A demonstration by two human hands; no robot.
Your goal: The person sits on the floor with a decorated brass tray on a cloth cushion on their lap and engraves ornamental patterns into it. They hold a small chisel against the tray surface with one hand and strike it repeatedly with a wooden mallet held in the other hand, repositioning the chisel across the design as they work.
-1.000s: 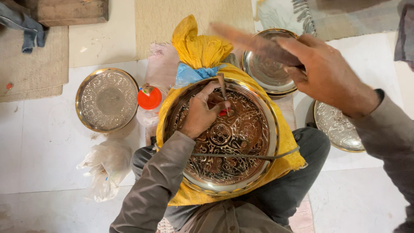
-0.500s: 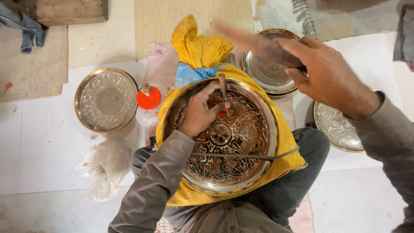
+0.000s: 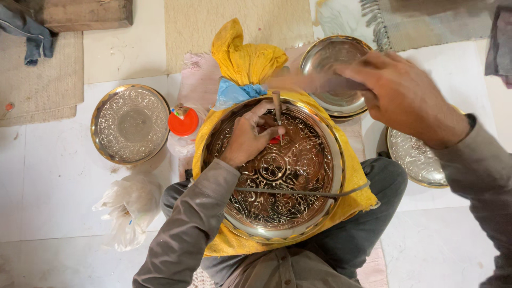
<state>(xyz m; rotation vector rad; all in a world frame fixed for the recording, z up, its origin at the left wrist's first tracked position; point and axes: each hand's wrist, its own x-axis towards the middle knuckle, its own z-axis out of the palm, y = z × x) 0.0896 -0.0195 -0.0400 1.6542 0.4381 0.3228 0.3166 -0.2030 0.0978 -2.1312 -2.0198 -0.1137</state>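
Observation:
A large round brass plate (image 3: 290,184) with engraved floral patterns lies on a yellow cloth cushion (image 3: 242,56) across my lap. My left hand (image 3: 249,137) rests on the plate's far part and holds a thin metal punch (image 3: 277,105) upright, its tip near a small red mark. My right hand (image 3: 405,98) hovers above and to the right, closed on a motion-blurred tool (image 3: 306,82) that reaches toward the top of the punch. A thin wire (image 3: 298,191) runs across the plate.
On the floor lie an engraved plate (image 3: 130,124) at left, stacked plates (image 3: 333,61) at the back and another plate (image 3: 416,159) at right. An orange-lidded bottle (image 3: 183,122), a white plastic bag (image 3: 130,205), a wooden block (image 3: 80,13) and woven mats are around.
The blurred tool in my right hand has swung down from higher up toward the top of the punch. My left hand and the plate have stayed put.

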